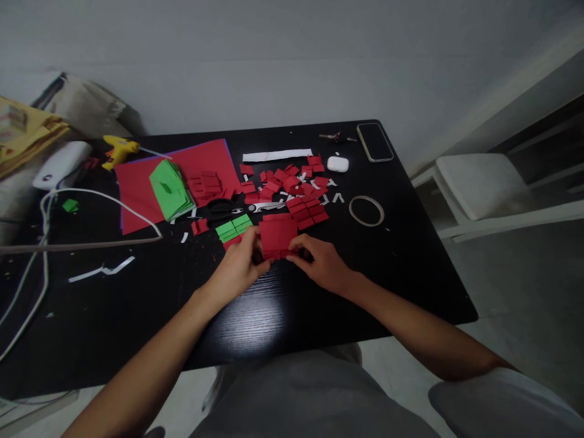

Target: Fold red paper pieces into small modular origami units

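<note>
A folded piece of red paper (278, 236) is held up between both hands, close to the front middle of the black table. My left hand (244, 261) pinches its left edge, thumb at the lower corner. On the opposite side, my right hand (319, 258) grips the lower right corner between thumb and fingers. Green folded paper (234, 228) lies just behind my left hand, with some red paper under it. Scissors (260, 207) with black handles rest beyond the held piece, their blades pointing right toward a red folded block (307, 210).
Several small red paper pieces (274, 182) and white scraps lie behind the scissors. Red sheets (137, 194) carry a green paper stack (171, 190). A yellow glue gun (119, 151), white cable (104, 192), wire ring (366, 211), earbud case (337, 164), keys (336, 137) and phone (375, 142) surround them.
</note>
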Tool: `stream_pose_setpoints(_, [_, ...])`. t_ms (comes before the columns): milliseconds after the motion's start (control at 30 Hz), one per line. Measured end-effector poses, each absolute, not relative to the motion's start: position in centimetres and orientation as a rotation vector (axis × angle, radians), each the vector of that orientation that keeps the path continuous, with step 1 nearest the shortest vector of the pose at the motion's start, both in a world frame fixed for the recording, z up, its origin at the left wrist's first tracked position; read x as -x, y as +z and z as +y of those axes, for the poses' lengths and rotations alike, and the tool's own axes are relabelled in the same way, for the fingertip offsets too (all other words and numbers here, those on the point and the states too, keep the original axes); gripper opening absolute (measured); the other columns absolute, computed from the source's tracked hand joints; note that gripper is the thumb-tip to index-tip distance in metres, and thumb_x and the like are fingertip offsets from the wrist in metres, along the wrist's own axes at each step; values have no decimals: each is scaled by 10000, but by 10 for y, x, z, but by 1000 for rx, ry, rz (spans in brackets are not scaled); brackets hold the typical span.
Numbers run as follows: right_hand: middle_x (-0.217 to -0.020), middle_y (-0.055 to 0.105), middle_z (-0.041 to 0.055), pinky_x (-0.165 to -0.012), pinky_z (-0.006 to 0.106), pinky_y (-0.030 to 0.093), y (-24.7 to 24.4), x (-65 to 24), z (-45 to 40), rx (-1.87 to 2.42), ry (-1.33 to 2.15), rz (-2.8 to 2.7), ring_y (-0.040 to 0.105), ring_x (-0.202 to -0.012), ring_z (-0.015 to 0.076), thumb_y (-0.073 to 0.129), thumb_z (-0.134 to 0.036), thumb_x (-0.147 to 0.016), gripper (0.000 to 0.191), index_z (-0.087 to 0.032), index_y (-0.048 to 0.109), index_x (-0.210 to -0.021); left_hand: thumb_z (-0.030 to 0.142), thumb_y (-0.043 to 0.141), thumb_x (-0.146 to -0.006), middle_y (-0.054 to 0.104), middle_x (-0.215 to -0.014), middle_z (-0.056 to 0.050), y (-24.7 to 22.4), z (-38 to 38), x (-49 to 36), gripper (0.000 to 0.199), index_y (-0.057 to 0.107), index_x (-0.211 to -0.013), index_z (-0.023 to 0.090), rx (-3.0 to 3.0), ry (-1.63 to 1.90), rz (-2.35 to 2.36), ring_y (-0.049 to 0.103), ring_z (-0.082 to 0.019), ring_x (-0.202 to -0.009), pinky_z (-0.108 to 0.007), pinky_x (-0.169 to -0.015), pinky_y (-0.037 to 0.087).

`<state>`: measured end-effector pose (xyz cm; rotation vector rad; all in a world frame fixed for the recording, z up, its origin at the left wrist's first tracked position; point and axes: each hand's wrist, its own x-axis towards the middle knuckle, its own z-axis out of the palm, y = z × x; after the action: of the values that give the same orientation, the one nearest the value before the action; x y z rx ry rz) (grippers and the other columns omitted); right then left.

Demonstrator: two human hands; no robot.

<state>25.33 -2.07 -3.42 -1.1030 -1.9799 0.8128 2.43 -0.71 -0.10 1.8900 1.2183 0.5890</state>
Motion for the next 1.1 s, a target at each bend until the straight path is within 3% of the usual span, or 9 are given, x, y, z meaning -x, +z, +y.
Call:
stream_pose_setpoints(300, [-973, 745, 8, -773, 274, 563, -34, -249, -25, 1210, 833, -1855, 730, -869, 171, 776, -114, -864, 262, -236, 650, -1058, 121, 662, -850, 678, -866, 32, -6, -14, -27, 863, 177, -1557, 222, -1816, 717, 1209, 668, -140, -684, -264, -694, 542])
stream_pose_setpoints(400, [-978, 736, 17, -780, 284, 572, -35, -249, -27, 1213, 809, -1847, 724, -856, 170, 787, -121, -861, 259, -235, 668, -1061, 108, 644, -859, 666, -896, 26, -7, -17, -27, 716, 303, -1475, 240, -1867, 720, 1207, 649, -135, -706, -255, -691, 522])
stream_pose_setpoints(533, [-947, 728, 6, -789, 283, 575, -36, -249, -27, 1193, 815, -1840, 721, -845, 166, 798, -109, -852, 269, -241, 672, -1049, 129, 630, -888, 650, -876, 21, -5, -20, -27, 201, 560, -1053, 220, -1953, 666, 1220, 621, -131, -726, -249, -682, 485])
stream_pose_setpoints(600, [-934, 725, -1, -802, 283, 574, -37, -249, -27, 1183, 822, -1836, 720, -842, 164, 801, -96, -846, 277, -244, 671, -1041, 158, 656, -893, 655, -850, 22, -5, -21, -26, 101, 594, -951, 212, -1916, 667, 1229, 625, -132, -736, -251, -697, 490])
stream_pose_setpoints(800, [-932, 723, -2, -816, 295, 574, -37, -249, -26, 1170, 830, -1859, 717, -844, 170, 788, -115, -862, 261, -253, 671, -1050, 303, 772, -868, 697, -958, -21, -17, -25, -23, 166, 683, -968, 206, -1671, 881, 1222, 654, -144, -789, -265, -729, 537])
stream_pose_setpoints(1100, [-934, 720, -6, -807, 279, 563, -33, -249, -27, 1172, 850, -1847, 704, -844, 160, 763, -131, -876, 217, -240, 651, -1026, 285, 798, -842, 653, -901, 31, -24, -25, -18, 279, 614, -1045, 229, -1753, 888, 1306, 605, -98, -666, -222, -652, 495])
